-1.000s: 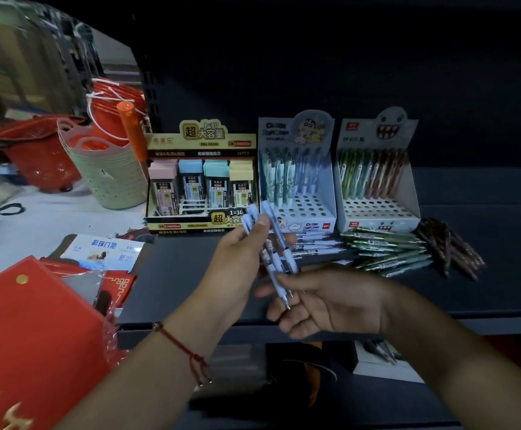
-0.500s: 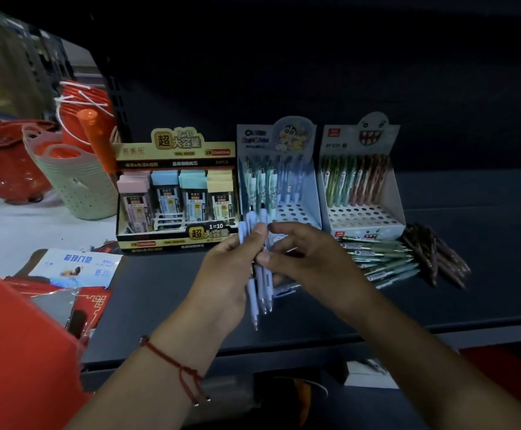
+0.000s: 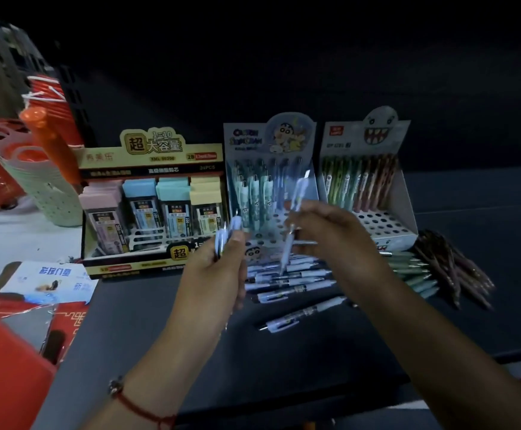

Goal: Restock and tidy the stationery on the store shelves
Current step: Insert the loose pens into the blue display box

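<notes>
My left hand (image 3: 215,274) grips a small bunch of light blue pens (image 3: 226,235), tips down, in front of the cartoon pen display box (image 3: 271,178). My right hand (image 3: 330,234) pinches a single light blue pen (image 3: 293,212), held upright just in front of that box's perforated tray. More blue pens (image 3: 287,280) lie loose on the dark shelf (image 3: 284,352) under my hands. The box holds several pens in its back rows; its front holes are bare.
A lead-refill display box (image 3: 147,206) stands left of the cartoon box, a monster-face pen box (image 3: 367,181) to the right. Green pens (image 3: 414,274) and brown pens (image 3: 451,262) lie beside it. Stacked baskets (image 3: 35,181) and red packets (image 3: 4,352) sit at left.
My right hand has pulled one pen out of the bunch in my left hand and lifted it up toward the cartoon box. The hands have moved apart.
</notes>
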`<state>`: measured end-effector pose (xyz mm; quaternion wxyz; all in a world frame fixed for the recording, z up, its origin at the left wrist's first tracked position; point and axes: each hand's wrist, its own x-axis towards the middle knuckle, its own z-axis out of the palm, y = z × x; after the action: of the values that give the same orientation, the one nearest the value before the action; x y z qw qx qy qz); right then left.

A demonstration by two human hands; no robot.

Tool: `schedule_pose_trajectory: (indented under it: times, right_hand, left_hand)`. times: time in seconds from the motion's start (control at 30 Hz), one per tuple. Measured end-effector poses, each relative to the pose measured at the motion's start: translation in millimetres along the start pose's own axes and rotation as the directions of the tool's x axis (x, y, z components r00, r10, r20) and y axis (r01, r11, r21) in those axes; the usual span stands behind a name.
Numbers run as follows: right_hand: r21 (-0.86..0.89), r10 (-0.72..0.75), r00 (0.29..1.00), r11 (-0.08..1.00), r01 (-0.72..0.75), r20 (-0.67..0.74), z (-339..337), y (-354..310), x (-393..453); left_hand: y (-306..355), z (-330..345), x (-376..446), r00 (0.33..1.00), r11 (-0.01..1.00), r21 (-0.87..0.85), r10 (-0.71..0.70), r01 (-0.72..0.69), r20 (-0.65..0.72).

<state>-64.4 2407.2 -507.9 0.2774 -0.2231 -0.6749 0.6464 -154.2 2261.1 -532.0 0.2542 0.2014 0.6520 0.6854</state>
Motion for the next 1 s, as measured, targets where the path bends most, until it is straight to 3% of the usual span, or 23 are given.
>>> schedule_pose_trajectory:
  times: [0.17,0.33,0.83,1.0]
  right_hand:
    - [-0.164,-0.261,0.919,0.962,0.22,-0.295,-14.0,11.2,36.5]
    - [-0.375,-0.401,0.874,0.882,0.286,-0.276,-5.2,25.7,61.4]
    - [-0.683,-0.325,0.935,0.716,0.146,-0.14,19.2,41.6,92.8]
    - [-0.609,-0.354,0.905,0.78,0.146,-0.237,23.5,44.5,91.1]
  left_hand:
    - [-5.1,2.2,6.2,0.995,0.995,-0.061,-0.07,0.075,0.074]
    - [-8.6,3.8,12.2,0.996,0.995,-0.07,-0.065,0.07,0.064]
    - [-8.8,7.9,18.0,0.999,0.993,-0.113,-0.042,0.043,0.006]
    - [-8.1,4.4,15.9,0.999,0.993,-0.112,-0.04,0.041,0.01]
